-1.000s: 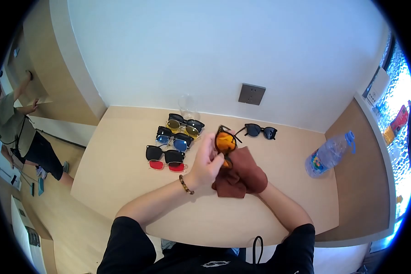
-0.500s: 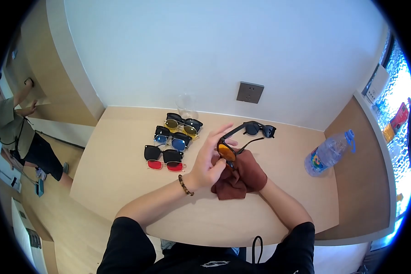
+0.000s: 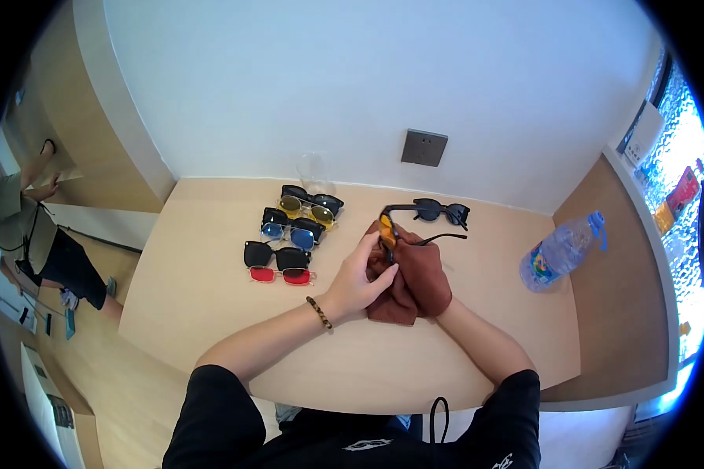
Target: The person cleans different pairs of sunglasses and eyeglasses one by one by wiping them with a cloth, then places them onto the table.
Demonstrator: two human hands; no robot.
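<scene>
My left hand (image 3: 357,283) grips a pair of dark-framed sunglasses with orange lenses (image 3: 387,231), thumb and fingers closed at the frame. They are turned edge-on, temples pointing right. A reddish-brown cloth (image 3: 403,301) covers my right hand (image 3: 444,306) and hides its fingers; the hand holds this cloth against the lower side of the glasses. To the left lie several sunglasses in a column: yellow-lensed ones (image 3: 321,214), blue-lensed ones (image 3: 301,238) and red-lensed ones (image 3: 296,276), each beside a black pair. Another black pair (image 3: 442,211) lies behind my hands.
A large plastic bottle with a blue cap (image 3: 559,254) stands at the right of the wooden table (image 3: 211,313), near a side panel (image 3: 618,297). Something clear and transparent (image 3: 313,168) is by the wall. A person (image 3: 35,227) stands off to the left.
The orange-lensed sunglasses have turned from facing me to edge-on, and their temples now point right. Both hands have drawn closer together, with the cloth higher around the glasses.
</scene>
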